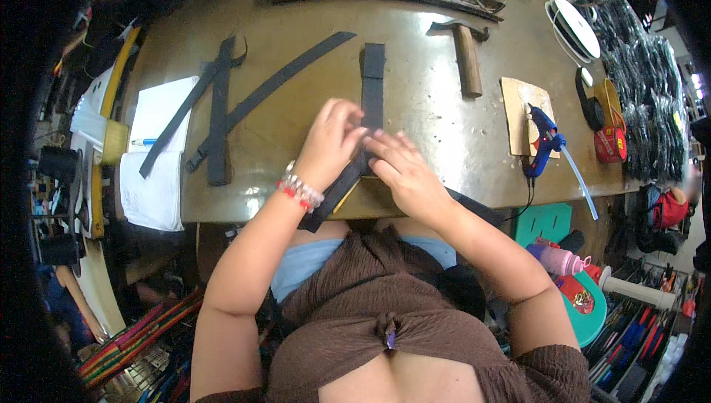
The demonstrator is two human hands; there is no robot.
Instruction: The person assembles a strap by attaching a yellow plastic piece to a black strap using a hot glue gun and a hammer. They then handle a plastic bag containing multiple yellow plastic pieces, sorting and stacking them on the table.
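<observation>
A black webbing strap (373,92) lies before me with its far end folded over, and further black strap runs out below my hands toward the table's near edge. At its near part my left hand (337,136), with a beaded bracelet (299,192) at the wrist, has its fingers curled in and slightly blurred. My right hand (400,170) reaches over the same spot, fingers bent together on the strap and almost touching the left. The fingertips hide exactly what they pinch. A thin yellow strip (345,197) shows beside the near strap.
More black straps (217,129) lie to the left, near an open notebook (152,192) with a pen. A hammer (467,58) rests at the back. On the right, a blue glue gun (543,140) sits on cardboard (512,110), beside a red-yellow tape measure (611,144) and a white spool (576,27).
</observation>
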